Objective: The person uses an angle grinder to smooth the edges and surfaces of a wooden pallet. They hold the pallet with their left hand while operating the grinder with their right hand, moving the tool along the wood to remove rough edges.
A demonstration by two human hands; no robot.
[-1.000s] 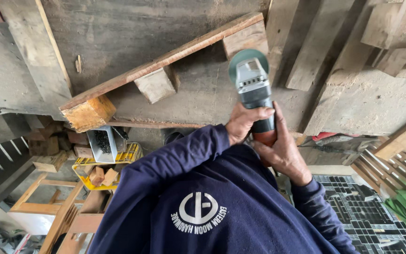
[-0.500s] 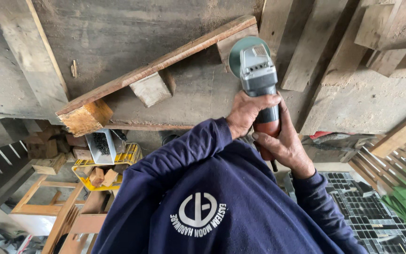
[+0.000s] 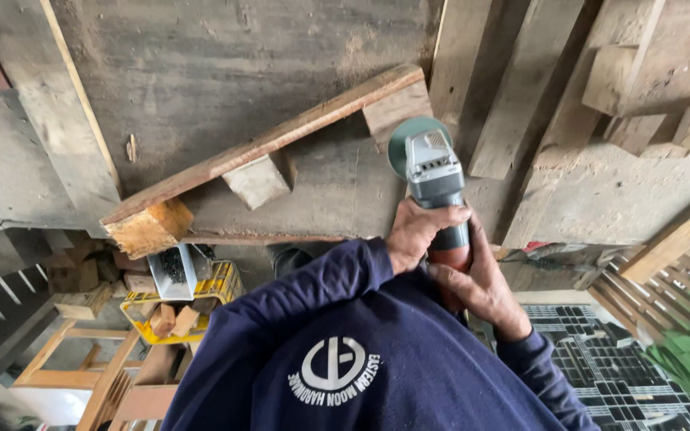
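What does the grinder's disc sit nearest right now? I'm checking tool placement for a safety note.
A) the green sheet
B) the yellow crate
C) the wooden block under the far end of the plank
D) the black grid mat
C: the grinder, gripped by the left hand and right hand, has its disc beside the block under the plank.

Grey-and-red angle grinder (image 3: 434, 187): shifted slightly left, its green disc closer to the pale wooden block (image 3: 397, 112).
Both hands: stayed wrapped on it, moving along.
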